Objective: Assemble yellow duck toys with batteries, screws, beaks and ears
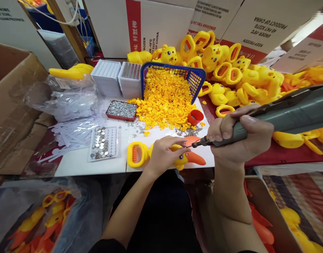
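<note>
A yellow toy duck with an orange beak and a ring-shaped handle lies on the white work surface in front of me. My left hand is closed over its middle, with thumb and index finger close to the driver's tip. My right hand is wrapped round a grey-green power screwdriver. The screwdriver points left, and its thin bit reaches the left fingertips above the duck's head. Any screw at the tip is too small to make out.
A blue basket spills small yellow parts. Around it are a red tray of screws, a red cup, a tray of silver discs and stacked white trays. Yellow toys pile behind; boxes stand either side.
</note>
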Action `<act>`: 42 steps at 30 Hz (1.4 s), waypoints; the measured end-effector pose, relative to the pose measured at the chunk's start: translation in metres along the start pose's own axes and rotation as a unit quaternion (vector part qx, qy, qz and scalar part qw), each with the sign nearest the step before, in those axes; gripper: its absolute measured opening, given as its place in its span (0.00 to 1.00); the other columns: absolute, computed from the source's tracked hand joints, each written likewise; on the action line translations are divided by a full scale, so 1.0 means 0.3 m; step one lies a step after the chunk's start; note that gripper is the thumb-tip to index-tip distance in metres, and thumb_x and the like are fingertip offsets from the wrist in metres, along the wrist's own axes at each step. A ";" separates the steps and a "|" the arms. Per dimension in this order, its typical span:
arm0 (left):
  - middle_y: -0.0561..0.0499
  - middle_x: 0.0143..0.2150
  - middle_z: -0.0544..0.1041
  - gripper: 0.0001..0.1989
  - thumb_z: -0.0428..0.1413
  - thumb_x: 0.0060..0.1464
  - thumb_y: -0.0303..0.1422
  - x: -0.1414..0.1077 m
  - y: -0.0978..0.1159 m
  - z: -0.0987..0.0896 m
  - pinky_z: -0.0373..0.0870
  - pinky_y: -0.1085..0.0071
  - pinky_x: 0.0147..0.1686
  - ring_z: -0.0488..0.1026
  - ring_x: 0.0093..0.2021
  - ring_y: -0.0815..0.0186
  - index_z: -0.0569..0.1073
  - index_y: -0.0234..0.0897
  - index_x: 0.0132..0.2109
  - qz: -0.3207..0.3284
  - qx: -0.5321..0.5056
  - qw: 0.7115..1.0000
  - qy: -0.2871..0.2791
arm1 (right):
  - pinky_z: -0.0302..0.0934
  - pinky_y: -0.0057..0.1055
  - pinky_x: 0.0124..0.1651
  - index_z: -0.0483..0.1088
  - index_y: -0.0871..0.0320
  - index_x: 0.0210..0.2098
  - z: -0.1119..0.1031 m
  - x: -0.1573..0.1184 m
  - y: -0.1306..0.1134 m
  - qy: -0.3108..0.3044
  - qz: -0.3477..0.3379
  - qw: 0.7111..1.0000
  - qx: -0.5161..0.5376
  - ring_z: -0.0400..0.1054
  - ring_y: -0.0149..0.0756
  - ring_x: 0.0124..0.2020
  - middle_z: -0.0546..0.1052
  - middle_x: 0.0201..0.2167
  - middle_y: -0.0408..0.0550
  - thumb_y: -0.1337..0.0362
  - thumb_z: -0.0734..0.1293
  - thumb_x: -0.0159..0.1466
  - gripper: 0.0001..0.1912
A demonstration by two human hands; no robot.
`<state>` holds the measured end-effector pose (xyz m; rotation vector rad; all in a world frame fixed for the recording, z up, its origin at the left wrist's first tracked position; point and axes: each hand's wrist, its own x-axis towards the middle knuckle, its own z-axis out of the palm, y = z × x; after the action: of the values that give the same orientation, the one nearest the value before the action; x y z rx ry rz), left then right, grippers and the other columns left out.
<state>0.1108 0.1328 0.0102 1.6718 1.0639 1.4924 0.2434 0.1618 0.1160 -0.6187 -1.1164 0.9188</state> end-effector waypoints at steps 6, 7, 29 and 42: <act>0.51 0.36 0.86 0.06 0.69 0.52 0.31 -0.003 -0.008 -0.005 0.79 0.70 0.40 0.83 0.36 0.65 0.82 0.39 0.38 0.022 -0.030 0.999 0.000 | 0.47 0.25 0.10 0.71 0.55 0.24 0.003 -0.003 0.008 0.014 0.009 1.000 0.006 0.50 0.27 0.08 0.58 0.09 0.35 0.63 0.67 0.54 0.03; 0.51 0.36 0.86 0.05 0.69 0.53 0.31 -0.005 -0.010 -0.005 0.80 0.69 0.40 0.83 0.36 0.64 0.82 0.40 0.38 0.018 -0.032 0.999 -0.003 | 0.47 0.25 0.10 0.71 0.55 0.24 0.005 -0.003 0.007 0.014 0.006 1.000 0.007 0.50 0.27 0.08 0.59 0.09 0.35 0.64 0.67 0.54 0.03; 0.45 0.55 0.82 0.31 0.65 0.55 0.48 -0.008 0.003 -0.005 0.78 0.61 0.51 0.80 0.54 0.55 0.70 0.40 0.61 0.021 0.191 0.972 -0.135 | 0.46 0.27 0.13 0.63 0.52 0.27 0.028 -0.005 0.037 0.045 0.026 0.997 -0.063 0.50 0.28 0.09 0.58 0.09 0.31 0.61 0.69 0.54 0.08; 0.49 0.58 0.73 0.37 0.68 0.52 0.44 0.019 0.047 -0.009 0.77 0.63 0.42 0.77 0.52 0.55 0.62 0.48 0.65 -0.075 0.228 0.955 -0.175 | 0.51 0.27 0.14 0.65 0.53 0.27 0.070 -0.013 0.073 -0.039 0.024 0.995 -0.085 0.54 0.27 0.10 0.60 0.10 0.31 0.68 0.67 0.55 0.05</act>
<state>0.1103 0.1313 0.0255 2.0174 1.3649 0.8456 0.2165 0.1690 0.1035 -0.7562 -1.2636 0.9016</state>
